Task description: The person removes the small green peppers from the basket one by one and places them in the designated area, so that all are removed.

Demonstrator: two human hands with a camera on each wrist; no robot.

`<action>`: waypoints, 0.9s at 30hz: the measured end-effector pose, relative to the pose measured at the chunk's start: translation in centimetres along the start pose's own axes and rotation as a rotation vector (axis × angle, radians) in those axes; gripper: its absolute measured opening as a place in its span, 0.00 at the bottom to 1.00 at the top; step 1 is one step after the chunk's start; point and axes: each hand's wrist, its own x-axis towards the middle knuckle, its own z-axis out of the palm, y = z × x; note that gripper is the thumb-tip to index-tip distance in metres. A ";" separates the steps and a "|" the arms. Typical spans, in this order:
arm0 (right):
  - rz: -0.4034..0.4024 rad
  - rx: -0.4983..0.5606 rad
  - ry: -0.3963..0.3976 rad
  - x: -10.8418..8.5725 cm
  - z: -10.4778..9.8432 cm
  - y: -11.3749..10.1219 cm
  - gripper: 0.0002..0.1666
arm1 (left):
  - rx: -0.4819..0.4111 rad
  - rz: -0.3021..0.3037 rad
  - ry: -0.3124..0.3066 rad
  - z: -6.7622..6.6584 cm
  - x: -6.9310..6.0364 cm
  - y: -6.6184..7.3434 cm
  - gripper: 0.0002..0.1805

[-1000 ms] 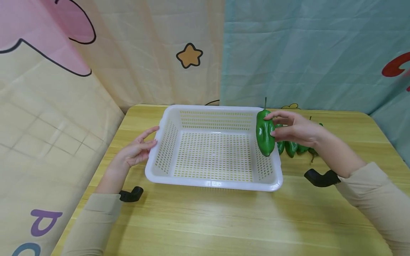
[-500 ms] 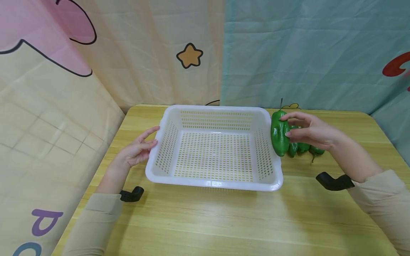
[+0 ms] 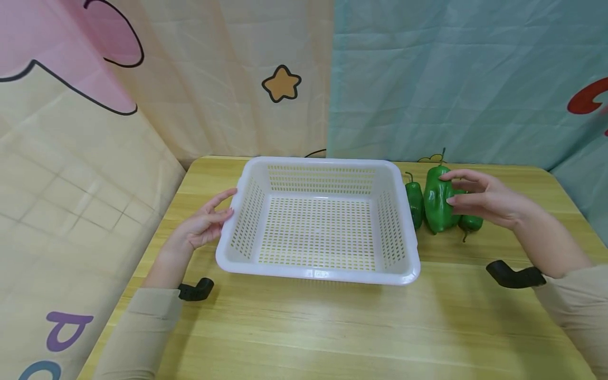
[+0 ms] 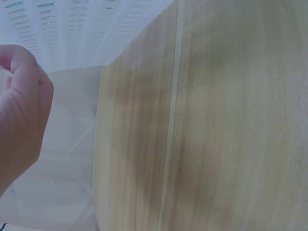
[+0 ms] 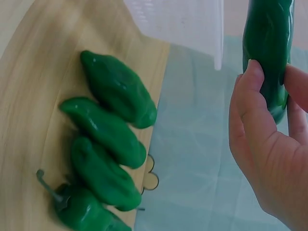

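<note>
A long green pepper (image 3: 436, 200), its thin stem pointing up, is pinched between the thumb and fingers of my right hand (image 3: 489, 200). In the right wrist view this hand holds the pepper raised above the table. Behind and beneath it, more green peppers (image 5: 108, 132) lie in a row on the wood, partly hidden in the head view. A white plastic basket (image 3: 315, 273) with slotted walls stands at the table's middle with nothing in it. My left hand (image 3: 204, 224) grips its left rim, thumb and index finger at the edge, the other fingers bent below.
The wooden table (image 3: 304, 327) meets a patterned cloth curtain (image 3: 418, 95) at its far edge. One pepper (image 3: 415, 203) lies close against the basket's right side. Another pepper (image 3: 470, 224) is farther right, with its curved stem toward me.
My right hand has carried the pepper rightward, from over the basket's right rim to above the other peppers, uncovering the pepper by the basket. The left hand and basket have stayed put.
</note>
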 end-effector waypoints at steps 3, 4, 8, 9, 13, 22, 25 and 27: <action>0.013 -0.026 0.048 -0.5 -0.8 0.2 0.28 | 0.002 -0.001 0.004 0.0 0.0 0.0 0.27; 0.012 -0.032 0.059 -0.7 -1.1 0.3 0.28 | 0.003 -0.002 0.006 0.0 0.0 0.0 0.28; 0.009 -0.039 0.091 -1.2 -2.2 0.8 0.29 | 0.005 -0.005 0.012 0.1 -0.1 0.0 0.28; 0.012 -0.043 0.101 -1.3 -2.4 0.9 0.29 | 0.005 -0.006 0.016 0.1 -0.1 0.0 0.29; 0.027 -0.055 0.128 -1.9 -3.6 1.5 0.29 | 0.012 -0.007 0.020 0.1 0.0 -0.1 0.29; -0.037 0.054 0.052 -3.3 -6.4 3.0 0.30 | -0.006 0.002 0.005 0.0 -0.1 -0.1 0.28; -0.020 0.061 0.079 -3.8 -7.2 3.5 0.30 | -0.007 0.003 0.001 -0.1 0.0 -0.1 0.28; -0.001 0.058 0.110 -4.1 -7.7 3.8 0.30 | -0.004 0.003 -0.001 -0.1 0.0 -0.1 0.28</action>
